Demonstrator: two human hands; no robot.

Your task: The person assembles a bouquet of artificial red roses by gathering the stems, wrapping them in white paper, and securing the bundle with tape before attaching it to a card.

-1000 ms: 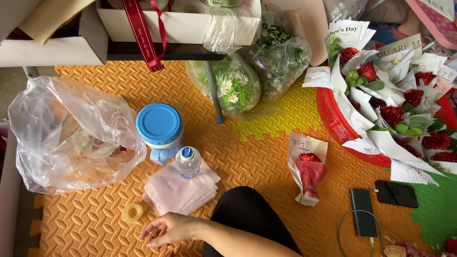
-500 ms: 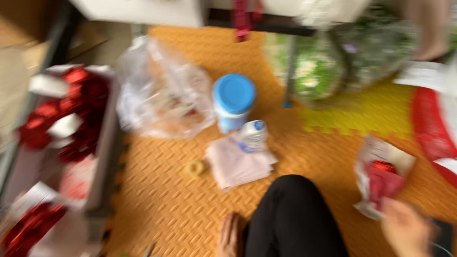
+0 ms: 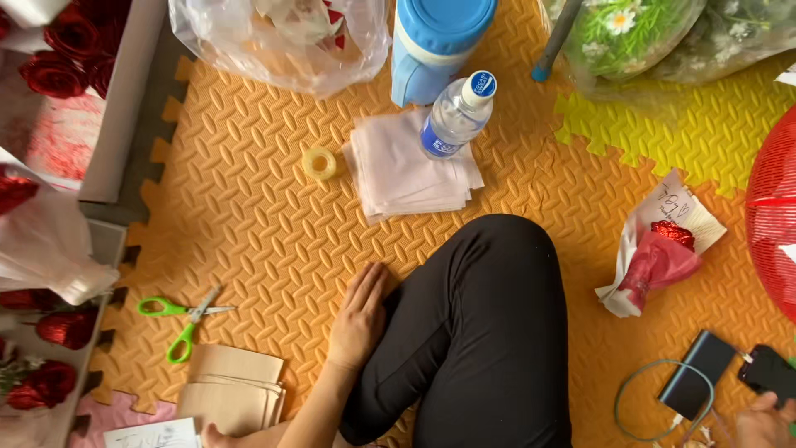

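- Left hand [image 3: 358, 315] lay flat, fingers spread and holding nothing, palm down on the ridged orange foam mat [image 3: 249, 216] beside the black-clad knee [image 3: 485, 323].
- Right hand [image 3: 759, 419] sat at the frame's lower right corner, touching a dark phone [image 3: 769, 373]; whether its fingers were curled could not be told.
- Green-handled scissors [image 3: 182, 319] lay left of the left hand, well apart.
- A clear tape ring [image 3: 319, 163] rested near folded pale cloths [image 3: 406, 170].

My left hand [image 3: 358, 319] lies flat, palm down, fingers together beside my bent knee; my right hand [image 3: 761, 421] (only partly visible) sits low.
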